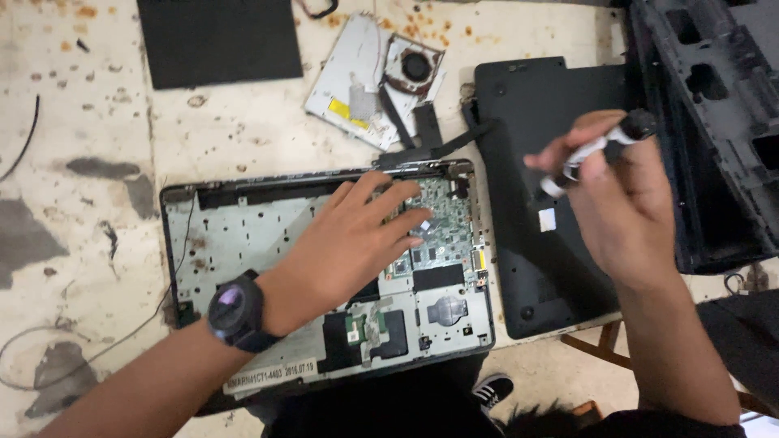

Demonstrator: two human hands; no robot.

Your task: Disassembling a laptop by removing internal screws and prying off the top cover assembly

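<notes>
Along the left edge a thin dark cable (26, 139) curves over the stained, rust-spotted worktop (89, 203), and a flat black panel (219, 39) lies at the top, well apart from the work. Below it, in the middle of the view, sits an opened laptop base (243, 235), its pale metal inner frame bare on the left half and a green circuit board (442, 223) showing toward its right side. The left hand (349, 243), with a dark wristwatch (237, 311) on the wrist, lies flat on that base, fingers spread, the fingertips resting on the edge of the circuit board. Behind the base, near the top centre, a silver optical drive (349, 81) lies tilted, with a small cooling fan (414, 66) just beside it and black ribbon strips trailing down toward the base's hinge. To the right a black bottom cover (527, 122) lies touching the base's right edge. Above it the right hand (625, 203) is raised, fingers curled and pinching a screwdriver (600, 148) with a white and black handle, blurred by motion. At the far right stands a dark moulded case (714, 122), partly out of view.
</notes>
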